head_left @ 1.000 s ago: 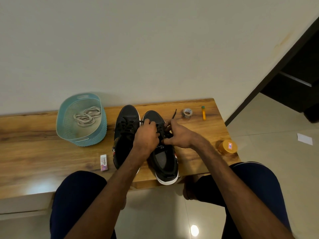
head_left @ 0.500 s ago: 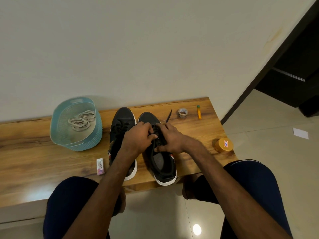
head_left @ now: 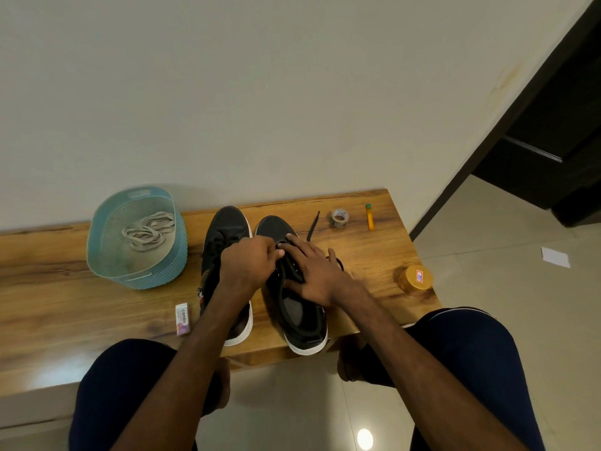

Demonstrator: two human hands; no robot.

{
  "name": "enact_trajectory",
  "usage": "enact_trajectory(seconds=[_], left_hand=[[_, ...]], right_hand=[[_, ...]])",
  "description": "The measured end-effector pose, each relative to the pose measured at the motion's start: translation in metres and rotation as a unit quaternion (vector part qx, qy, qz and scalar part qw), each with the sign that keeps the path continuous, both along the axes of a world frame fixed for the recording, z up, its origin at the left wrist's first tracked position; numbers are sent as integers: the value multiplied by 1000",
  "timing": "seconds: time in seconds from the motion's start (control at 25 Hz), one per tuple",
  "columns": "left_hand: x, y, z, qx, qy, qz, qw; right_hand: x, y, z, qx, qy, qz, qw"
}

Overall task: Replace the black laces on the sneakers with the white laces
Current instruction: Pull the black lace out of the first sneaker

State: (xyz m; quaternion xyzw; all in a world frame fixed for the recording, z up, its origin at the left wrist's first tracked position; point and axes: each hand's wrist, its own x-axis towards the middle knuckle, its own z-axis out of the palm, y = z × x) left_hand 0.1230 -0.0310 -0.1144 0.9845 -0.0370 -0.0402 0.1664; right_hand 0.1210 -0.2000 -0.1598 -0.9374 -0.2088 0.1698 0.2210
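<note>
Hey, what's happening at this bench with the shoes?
A person sits at a wooden bench. Both hands are on the right sneaker of a black pair: the left hand seems to pinch its black lace, while the right hand lies flat across its top. One lace end trails loose on the bench. The white laces lie coiled in the teal basket, unused.

Surfaces: wood, plastic, cloth, tile.
Worktop varnished wood, strong grain, soft sheen. Basket teal plastic, outer wall textured. White laces flat cloth, matt; black laces likewise. Sneakers matt black fabric, smooth white soles. Floor glossy tile. Wall matt paint.
</note>
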Motion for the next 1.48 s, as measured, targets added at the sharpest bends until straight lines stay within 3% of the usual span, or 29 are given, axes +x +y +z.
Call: enact_trajectory(seconds=[0.04, 0.08, 0.12, 0.16, 0.2, 0.24, 0.28, 0.32, 0.36, 0.48, 0.68, 0.76, 0.88, 0.96, 1.0, 1.16, 1.24, 1.36, 1.48], left_hand=[[2, 3, 2, -58, 0, 16, 998], [5, 7, 7, -188, -2, 54, 981], [7, 14, 14, -325, -4, 105, 940], [9, 20, 20, -404, -14, 151, 902], [10, 26, 25, -395, -17, 166, 903], [9, 30, 26, -293, -21, 149, 944], [4, 31, 25, -129, -32, 122, 984], [0, 27, 19, 21, -50, 76, 996], [-3, 18, 15, 91, -62, 29, 993], [-5, -8, 6, 110, -27, -66, 991], [3, -13, 9, 83, 40, -50, 995], [3, -6, 18, 121, 18, -54, 991], [9, 38, 43, 161, -63, 69, 982], [8, 71, 52, 167, -63, 164, 970], [8, 77, 50, 170, -49, 166, 970], [6, 29, 27, 104, -32, -16, 994], [5, 2, 19, 134, 11, -85, 987], [5, -4, 8, 177, 16, -81, 981], [9, 18, 23, 111, -65, 32, 991]], right_hand=[[0, 0, -1, 2, 2, -3, 1000], [0, -1, -1, 7, 6, -8, 1000], [-1, -1, -1, 11, 10, -13, 1000], [-1, -1, -1, 13, 11, -16, 1000], [-1, -1, -1, 16, 14, -19, 1000], [-2, -1, -2, 20, 17, -22, 999], [-2, 0, -2, 23, 20, -24, 999], [-2, 2, -2, 24, 22, -25, 999], [-2, 2, -2, 24, 24, -26, 999], [-3, 3, -2, 25, 30, -28, 999], [-3, 3, -3, 26, 31, -32, 999], [-2, 2, -4, 26, 29, -33, 999], [-2, 1, -5, 18, 27, -34, 999], [-2, 2, -4, 16, 29, -33, 999], [-2, 2, -4, 16, 29, -31, 999], [-2, 3, -1, 12, 24, -27, 999], [-2, 2, -2, 10, 22, -29, 999], [-3, 2, -3, 8, 20, -32, 999], [-2, 1, -2, 14, 20, -34, 999]])
